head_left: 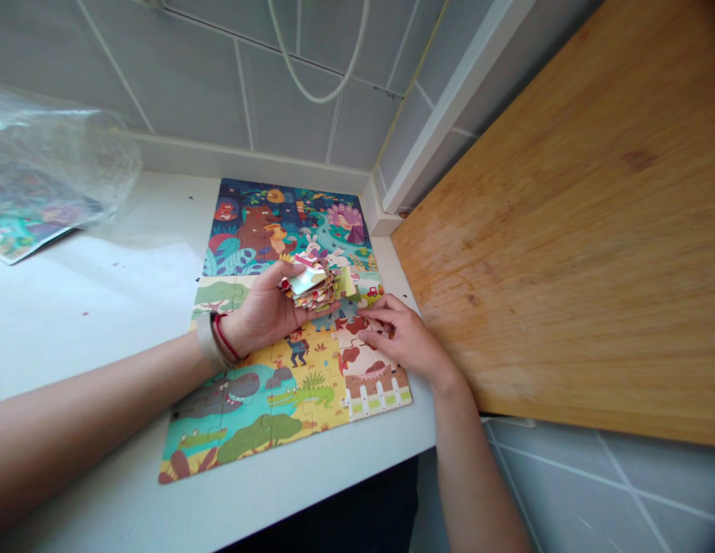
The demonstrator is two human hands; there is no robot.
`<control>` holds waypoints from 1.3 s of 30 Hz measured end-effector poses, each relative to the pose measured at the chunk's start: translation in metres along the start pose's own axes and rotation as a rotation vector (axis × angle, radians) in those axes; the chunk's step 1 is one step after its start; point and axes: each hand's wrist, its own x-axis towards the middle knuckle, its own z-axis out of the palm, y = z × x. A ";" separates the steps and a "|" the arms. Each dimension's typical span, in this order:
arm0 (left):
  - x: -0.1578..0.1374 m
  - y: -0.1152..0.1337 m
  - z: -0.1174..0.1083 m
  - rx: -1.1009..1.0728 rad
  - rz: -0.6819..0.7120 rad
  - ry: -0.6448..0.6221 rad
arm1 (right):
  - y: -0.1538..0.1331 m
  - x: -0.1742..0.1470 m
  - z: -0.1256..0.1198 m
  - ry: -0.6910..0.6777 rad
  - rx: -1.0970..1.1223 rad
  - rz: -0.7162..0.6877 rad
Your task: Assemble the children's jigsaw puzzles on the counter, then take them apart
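My left hand is closed around a thick stack of jigsaw puzzle pieces, thumb on top, held above a colourful animal puzzle. Beside the stack's right side is a yellow-green piece; whether it belongs to the stack I cannot tell. My right hand lies low over the puzzle's right edge, by the brown-and-white cow. Its fingers are stretched out with thumb and forefinger apart, and no piece shows between them. Both hands hide part of the puzzle's middle.
The puzzle lies on a white countertop near a tiled wall. At the far left, a clear plastic bag covers a printed picture sheet. A wooden panel borders the right side. A white cable hangs at the back.
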 end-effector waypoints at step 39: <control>-0.001 0.001 0.001 -0.021 -0.021 0.012 | 0.008 0.003 -0.002 0.259 0.132 0.086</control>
